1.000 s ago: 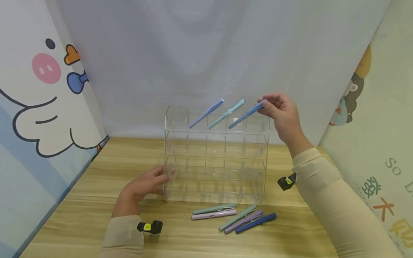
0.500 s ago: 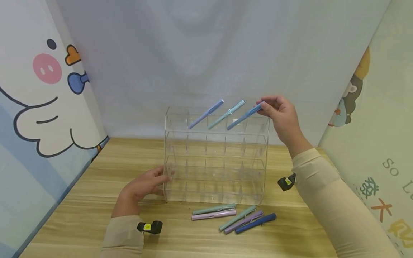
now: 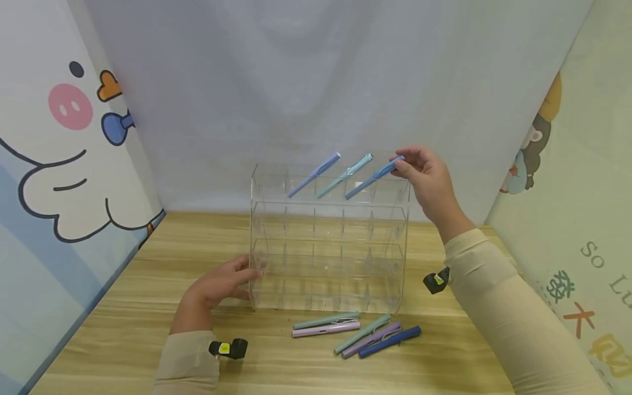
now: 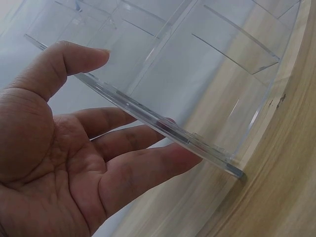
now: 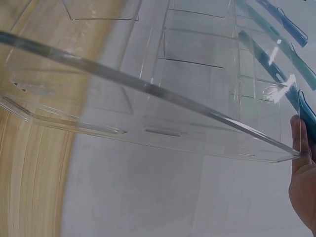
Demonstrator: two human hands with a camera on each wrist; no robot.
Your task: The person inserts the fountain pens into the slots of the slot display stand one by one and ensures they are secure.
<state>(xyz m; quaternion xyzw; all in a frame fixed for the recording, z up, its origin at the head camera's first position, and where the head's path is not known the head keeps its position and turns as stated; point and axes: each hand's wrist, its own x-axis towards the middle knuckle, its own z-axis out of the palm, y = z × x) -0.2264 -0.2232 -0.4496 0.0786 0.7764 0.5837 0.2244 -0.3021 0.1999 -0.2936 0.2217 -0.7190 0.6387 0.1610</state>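
Observation:
A clear acrylic tiered rack (image 3: 328,230) with divided compartments stands on the table. My right hand (image 3: 428,184) pinches the upper end of a blue pen (image 3: 367,182) between thumb and fingers. The pen slants over the rack's top tier, its lower end inside. To its left, a periwinkle pen (image 3: 314,174) and a mint pen (image 3: 345,175) lean in the same tier. My left hand (image 3: 224,282) is at the rack's lower left side, fingers extended against the clear side panel (image 4: 148,118), thumb apart from them. The blue pen's cap end is partly hidden by my right fingers.
In front of the rack lie a sage pen (image 3: 326,320), a pale pink pen (image 3: 326,329), another sage pen (image 3: 362,333), a purple pen (image 3: 371,340) and a dark blue pen (image 3: 390,342). A pale curtain (image 3: 316,82) hangs behind the wooden table (image 3: 123,329).
My right hand has shifted slightly left and down with the blue pen, bringing it nearer the mint pen. The left hand stays at the rack's side.

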